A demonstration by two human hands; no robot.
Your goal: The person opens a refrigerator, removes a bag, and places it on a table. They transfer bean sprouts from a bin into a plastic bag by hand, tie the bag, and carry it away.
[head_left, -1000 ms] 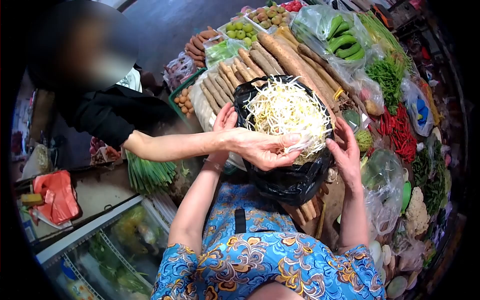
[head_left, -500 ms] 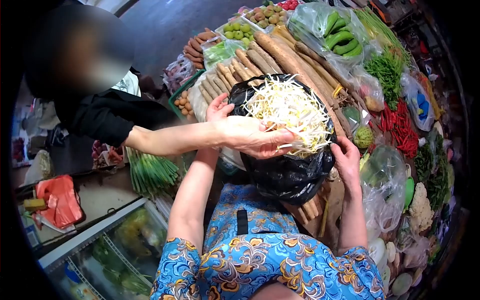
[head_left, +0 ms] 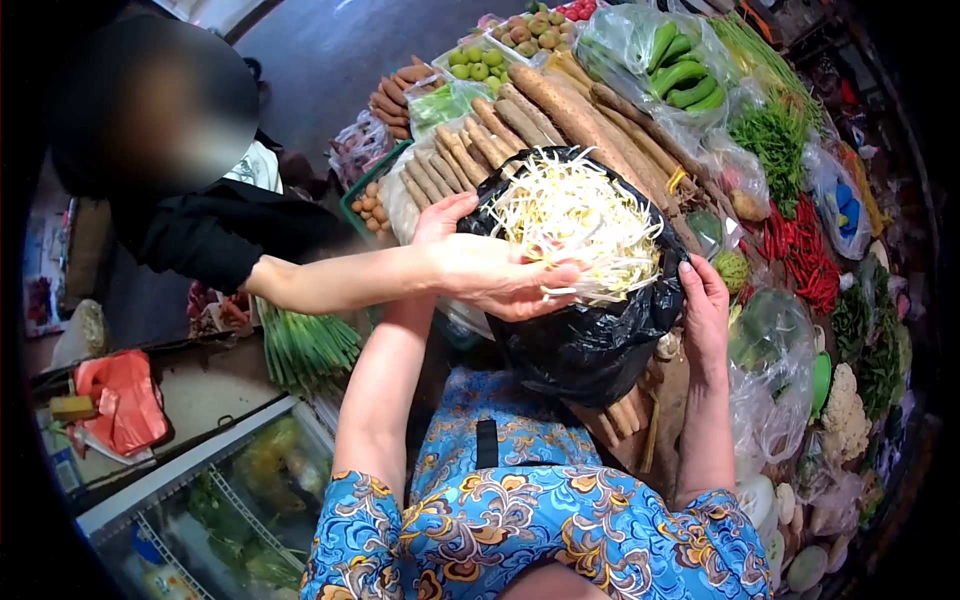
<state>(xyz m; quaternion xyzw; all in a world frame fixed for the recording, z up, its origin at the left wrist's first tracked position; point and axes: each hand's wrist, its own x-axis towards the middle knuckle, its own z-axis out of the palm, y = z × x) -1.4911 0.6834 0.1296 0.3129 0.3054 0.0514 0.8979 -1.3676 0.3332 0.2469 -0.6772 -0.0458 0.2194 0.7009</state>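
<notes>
You held one black bag of bean sprouts, mouth upward, above the produce: left hand open against its rim, right hand flat on its side. One other person's hand gripped sprouts.

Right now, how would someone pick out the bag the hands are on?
Find the vegetable stall. In front of its long brown roots sits the black plastic bag. It alone is black and heaped with pale bean sprouts; neighbouring bags are clear.
</notes>
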